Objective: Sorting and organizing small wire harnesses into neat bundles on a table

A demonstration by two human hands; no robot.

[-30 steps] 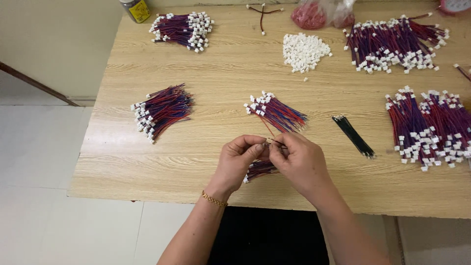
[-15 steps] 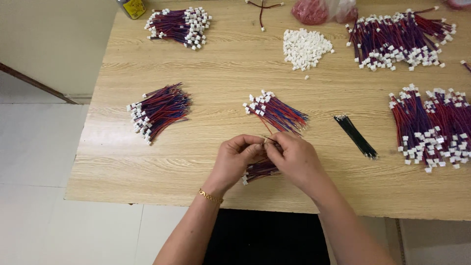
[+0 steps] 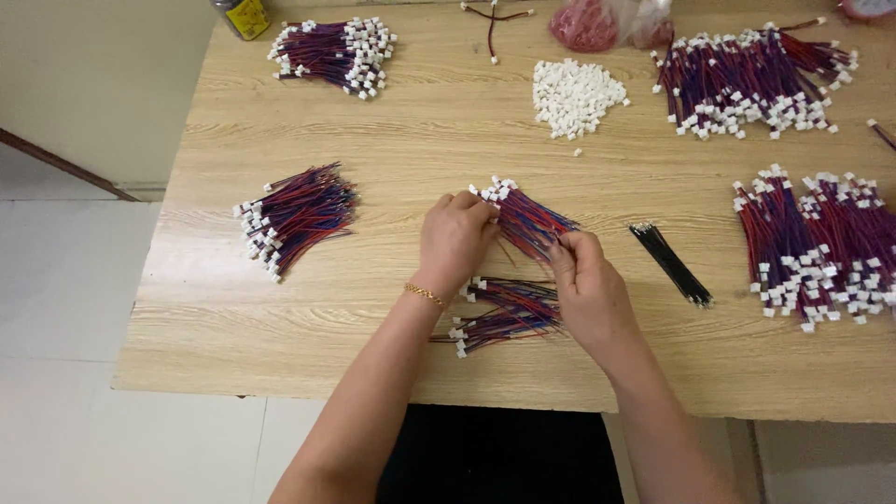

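My left hand grips the white-connector end of a small bundle of red and blue wires at the middle of the wooden table. My right hand pinches the wires at the bundle's other end. Just below my hands lies a second loose bunch of the same wires, partly hidden by my right hand. A thin gold bracelet sits on my left wrist.
Wire bundles lie at the left, far left, far right and right. A heap of white connectors sits at the back. Black cable ties lie right of my hands. A yellow can and red bag stand behind.
Both hands have left the near bunch and moved forward onto the middle bundle, left hand at its connector end, right hand at its wire end. The near bunch now lies uncovered.
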